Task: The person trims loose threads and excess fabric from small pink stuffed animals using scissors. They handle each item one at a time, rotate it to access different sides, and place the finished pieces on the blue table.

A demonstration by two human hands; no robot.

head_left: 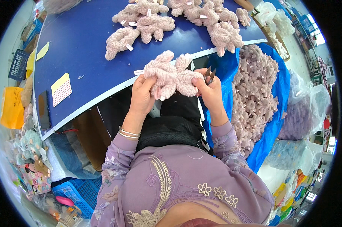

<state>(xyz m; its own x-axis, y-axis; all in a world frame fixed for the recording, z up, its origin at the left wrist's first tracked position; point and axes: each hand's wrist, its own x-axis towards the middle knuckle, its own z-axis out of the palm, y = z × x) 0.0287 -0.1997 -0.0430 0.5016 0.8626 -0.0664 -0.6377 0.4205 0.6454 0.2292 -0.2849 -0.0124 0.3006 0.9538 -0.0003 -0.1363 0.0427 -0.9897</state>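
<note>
Both hands are gripping one pink plush toy (171, 75): left hand (142, 94) fingers pinching it, right hand (208, 89) also clutching snips (209, 73).

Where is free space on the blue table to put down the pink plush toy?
The blue table is bare between the yellow sticker sheet and the finished plush pile, and along its near edge by the left hand. The far right end is crowded; so is the blue bin of toys.

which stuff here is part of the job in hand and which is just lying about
In use: plush toy gripped by left hand and right hand; snips in right hand.

Lying about: plush pile, toys on table, yellow card, phone, blue crate.
</note>
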